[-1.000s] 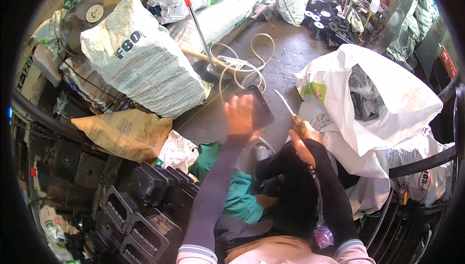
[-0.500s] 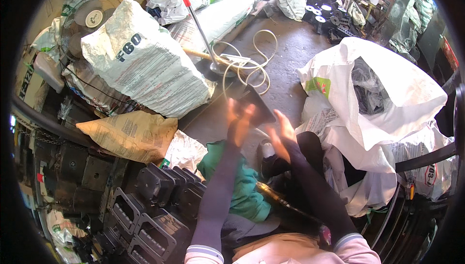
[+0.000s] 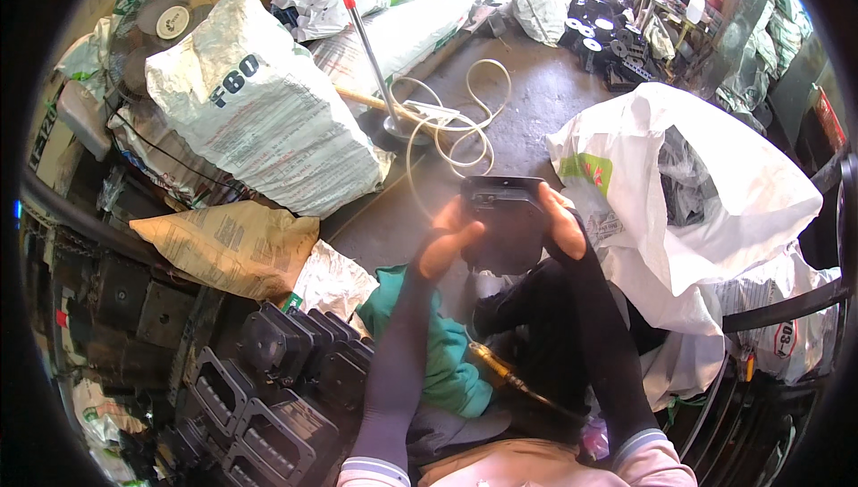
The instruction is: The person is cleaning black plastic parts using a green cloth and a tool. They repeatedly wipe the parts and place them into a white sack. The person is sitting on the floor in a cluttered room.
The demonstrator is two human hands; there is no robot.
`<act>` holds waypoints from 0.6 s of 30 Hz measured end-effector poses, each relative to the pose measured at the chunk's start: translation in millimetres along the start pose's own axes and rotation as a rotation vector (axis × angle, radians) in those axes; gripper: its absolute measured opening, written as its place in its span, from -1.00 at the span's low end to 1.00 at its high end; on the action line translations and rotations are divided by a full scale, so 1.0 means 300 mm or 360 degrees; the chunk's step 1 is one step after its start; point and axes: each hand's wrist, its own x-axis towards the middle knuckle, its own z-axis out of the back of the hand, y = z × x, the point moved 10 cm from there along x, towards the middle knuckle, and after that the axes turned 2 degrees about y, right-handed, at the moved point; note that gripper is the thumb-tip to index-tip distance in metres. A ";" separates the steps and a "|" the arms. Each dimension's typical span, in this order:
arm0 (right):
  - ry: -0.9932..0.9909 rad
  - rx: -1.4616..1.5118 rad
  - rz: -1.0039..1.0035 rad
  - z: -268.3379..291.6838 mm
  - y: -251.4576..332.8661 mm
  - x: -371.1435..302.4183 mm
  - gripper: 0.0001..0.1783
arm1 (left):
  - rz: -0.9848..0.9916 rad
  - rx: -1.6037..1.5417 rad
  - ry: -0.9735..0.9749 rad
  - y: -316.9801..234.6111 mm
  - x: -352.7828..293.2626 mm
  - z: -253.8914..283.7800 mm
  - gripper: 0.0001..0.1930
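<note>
Between my two hands a black plastic housing is held up above my lap. My left hand grips its left side, and my right hand wraps its right side. Below the housing, across my leg, lies a slim tool with a yellow-brown handle. A green cloth is draped over my left leg. Beside my left forearm stand several similar black housings, packed close together, some with open frames.
A large white sack with clear plastic inside stands open at right. At left are another white sack, a brown paper bag and a fan. A pale hose coils on the floor. Black parts are heaped at the back.
The black housing has turned from an edge-on, tilted pose to face me. Both hands, blurred and loose around it before, now grip its sides.
</note>
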 end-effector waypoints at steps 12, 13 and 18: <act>0.0709 -0.2421 -0.0683 -0.206 -0.606 -0.651 -0.58 | -0.0245 0.0589 -0.0969 -0.089 -0.061 0.236 -0.35; 0.0615 -0.2390 -0.0900 -0.172 -0.665 -0.684 -0.57 | -0.0160 0.0698 -0.1112 -0.075 -0.075 0.260 -0.33; 0.0754 -0.2253 -0.1316 -0.143 -0.751 -0.682 -0.64 | -0.0350 0.0795 -0.1074 -0.100 -0.084 0.237 -0.41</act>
